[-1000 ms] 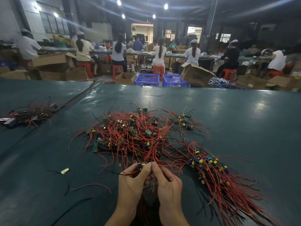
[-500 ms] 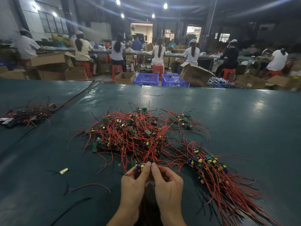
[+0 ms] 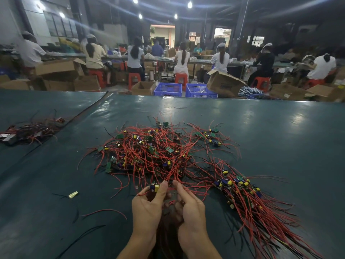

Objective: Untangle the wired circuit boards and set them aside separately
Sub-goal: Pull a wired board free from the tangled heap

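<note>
Left hand (image 3: pixel 147 208) pinches a circuit board (image 3: pixel 155 187); right hand (image 3: pixel 190 208) grips red wires (image 3: pixel 173 176) just beside it, leading ahead into the tangled pile (image 3: pixel 158 152).

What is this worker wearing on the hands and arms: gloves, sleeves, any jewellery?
No gloves: the left hand and right hand are bare. Both forearms are uncovered down to the picture's bottom edge, so no sleeve shows. No ring, watch or bracelet is visible.

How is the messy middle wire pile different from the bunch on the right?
The middle pile has red wires looping every way; the right bunch has wires lying side by side. The middle pile's boards are scattered; the right bunch's sit in a row. Both are wired circuit boards.
</note>
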Motion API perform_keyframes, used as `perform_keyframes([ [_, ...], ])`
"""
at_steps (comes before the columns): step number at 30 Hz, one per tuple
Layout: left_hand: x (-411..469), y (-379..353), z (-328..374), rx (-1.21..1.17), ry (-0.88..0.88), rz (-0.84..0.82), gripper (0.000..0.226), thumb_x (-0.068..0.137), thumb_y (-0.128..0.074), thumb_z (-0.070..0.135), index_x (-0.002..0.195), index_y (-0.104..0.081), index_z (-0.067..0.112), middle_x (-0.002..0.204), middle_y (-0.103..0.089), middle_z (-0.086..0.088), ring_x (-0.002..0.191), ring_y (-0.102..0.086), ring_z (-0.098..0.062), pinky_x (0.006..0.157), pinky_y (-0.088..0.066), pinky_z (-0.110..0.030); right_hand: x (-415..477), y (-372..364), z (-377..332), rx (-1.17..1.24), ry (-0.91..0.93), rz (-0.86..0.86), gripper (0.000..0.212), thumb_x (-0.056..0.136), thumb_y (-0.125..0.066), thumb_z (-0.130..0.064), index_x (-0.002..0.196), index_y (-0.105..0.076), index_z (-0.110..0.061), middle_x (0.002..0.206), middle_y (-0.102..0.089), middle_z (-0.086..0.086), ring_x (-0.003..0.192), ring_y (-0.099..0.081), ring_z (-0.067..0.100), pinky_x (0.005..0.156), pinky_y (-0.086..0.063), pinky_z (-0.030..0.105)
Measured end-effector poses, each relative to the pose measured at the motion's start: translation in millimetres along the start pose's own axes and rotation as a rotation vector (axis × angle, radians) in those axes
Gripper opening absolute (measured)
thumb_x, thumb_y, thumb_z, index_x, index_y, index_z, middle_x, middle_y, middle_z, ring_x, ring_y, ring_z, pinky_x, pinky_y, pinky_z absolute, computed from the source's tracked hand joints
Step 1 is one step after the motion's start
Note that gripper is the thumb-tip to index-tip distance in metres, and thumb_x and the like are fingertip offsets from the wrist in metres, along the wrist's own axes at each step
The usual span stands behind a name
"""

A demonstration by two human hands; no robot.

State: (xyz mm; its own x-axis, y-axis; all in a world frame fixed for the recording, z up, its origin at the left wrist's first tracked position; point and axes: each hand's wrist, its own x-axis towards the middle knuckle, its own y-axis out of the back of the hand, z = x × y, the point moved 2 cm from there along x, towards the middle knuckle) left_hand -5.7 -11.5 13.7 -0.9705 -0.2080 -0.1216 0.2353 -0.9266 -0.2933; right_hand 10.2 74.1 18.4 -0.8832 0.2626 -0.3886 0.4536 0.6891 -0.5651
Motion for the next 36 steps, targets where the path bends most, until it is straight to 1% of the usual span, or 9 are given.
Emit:
perform_keyframes([
  [2, 1.3, 1.6, 3.1, 0.001, -0.031, 0.012, 0.02, 0.082, -0.072, 0.018, 0.071, -0.07, 0.001, 0.062, -0.071, -0.009, 0.047, -0.062, -0.011, 0.045, -0.05, -0.019, 1.5, 4.3, -2.9, -0.112, 0.059, -0.007, 0.02, 0.096, -0.06, -0.015, 0.094, -0.078, -0.008, 0.056, -0.05, 0.001, 0.045, -0.044, 0.012, 0.04, -0.037, 0.02],
  [4, 3.4, 3.7, 6.8, 0.009, -0.07, 0.02, 0.021, 0.08, -0.072, 0.02, 0.07, -0.069, 0.002, 0.061, -0.07, -0.008, 0.049, -0.062, -0.01, 0.046, -0.049, -0.018, 3.6, 8.0, -5.2, -0.238, 0.144, -0.034, 0.021, 0.099, -0.056, -0.018, 0.096, -0.077, -0.014, 0.051, -0.036, -0.004, 0.04, -0.028, 0.005, 0.037, -0.024, 0.018],
  [9, 6.9, 7.2, 11.7, -0.023, -0.076, 0.013, 0.023, 0.074, -0.071, 0.027, 0.071, -0.07, 0.003, 0.061, -0.069, -0.007, 0.053, -0.063, -0.01, 0.05, -0.051, -0.017, 7.7, 12.5, -15.7, -0.441, 0.366, 0.009, 0.015, 0.096, -0.061, -0.022, 0.094, -0.077, -0.023, 0.058, -0.061, -0.007, 0.051, -0.054, 0.006, 0.046, -0.043, 0.019],
  [13, 8.7, 9.2, 10.2, -0.024, -0.057, 0.005, 0.023, 0.077, -0.071, 0.027, 0.07, -0.071, 0.005, 0.065, -0.071, -0.009, 0.055, -0.063, -0.01, 0.051, -0.051, -0.019, 5.2, 14.2, -16.5, -0.435, 0.427, 0.056, 0.009, 0.09, -0.069, -0.02, 0.088, -0.077, -0.023, 0.072, -0.073, -0.007, 0.063, -0.069, 0.009, 0.049, -0.057, 0.032],
  [17, 10.1, 7.9, 11.4, -0.14, 0.04, -0.025, 0.027, 0.075, -0.07, 0.024, 0.081, -0.071, -0.003, 0.076, -0.074, -0.015, 0.065, -0.071, -0.017, 0.052, -0.053, -0.018, 3.8, 11.1, -18.0, -0.13, 0.211, 0.025, 0.016, 0.088, -0.069, -0.013, 0.077, -0.081, -0.015, 0.071, -0.074, 0.002, 0.055, -0.065, 0.008, 0.037, -0.047, 0.023],
  [21, 13.3, 11.4, 14.2, -0.305, 0.193, -0.071, 0.023, 0.072, -0.07, 0.02, 0.078, -0.068, -0.003, 0.069, -0.07, -0.014, 0.055, -0.068, -0.015, 0.048, -0.054, -0.018, 3.4, 9.6, -18.2, 0.138, -0.146, -0.134, 0.025, 0.096, -0.056, -0.022, 0.087, -0.074, -0.008, 0.075, -0.069, 0.002, 0.035, -0.036, 0.004, 0.029, -0.027, 0.015],
  [24, 12.8, 10.9, 14.1, -0.361, 0.248, -0.095, 0.021, 0.071, -0.071, 0.017, 0.076, -0.066, -0.003, 0.063, -0.068, -0.01, 0.053, -0.066, -0.013, 0.047, -0.053, -0.017, 3.8, 11.1, -17.7, 0.261, -0.288, -0.185, 0.028, 0.097, -0.051, -0.025, 0.086, -0.068, -0.007, 0.069, -0.065, 0.003, 0.03, -0.028, 0.005, 0.03, -0.023, 0.013],
  [28, 10.1, 7.9, 13.4, -0.376, 0.327, -0.12, 0.019, 0.068, -0.072, 0.016, 0.073, -0.066, -0.001, 0.062, -0.067, -0.01, 0.053, -0.066, -0.012, 0.045, -0.053, -0.017, 5.6, 13.5, -16.4, 0.293, -0.326, -0.181, 0.03, 0.099, -0.049, -0.028, 0.084, -0.064, -0.008, 0.061, -0.062, 0.002, 0.026, -0.027, 0.005, 0.028, -0.023, 0.013],
  [36, 1.6, -0.7, 12.7, -0.413, 0.443, -0.251, 0.015, 0.069, -0.071, 0.014, 0.059, -0.072, 0.003, 0.062, -0.065, -0.01, 0.049, -0.064, -0.011, 0.045, -0.053, -0.016, 9.4, 13.2, -16.8, 0.22, -0.196, -0.128, 0.027, 0.098, -0.052, -0.027, 0.089, -0.063, -0.004, 0.05, -0.05, -0.003, 0.025, -0.025, 0.003, 0.026, -0.026, 0.017],
])
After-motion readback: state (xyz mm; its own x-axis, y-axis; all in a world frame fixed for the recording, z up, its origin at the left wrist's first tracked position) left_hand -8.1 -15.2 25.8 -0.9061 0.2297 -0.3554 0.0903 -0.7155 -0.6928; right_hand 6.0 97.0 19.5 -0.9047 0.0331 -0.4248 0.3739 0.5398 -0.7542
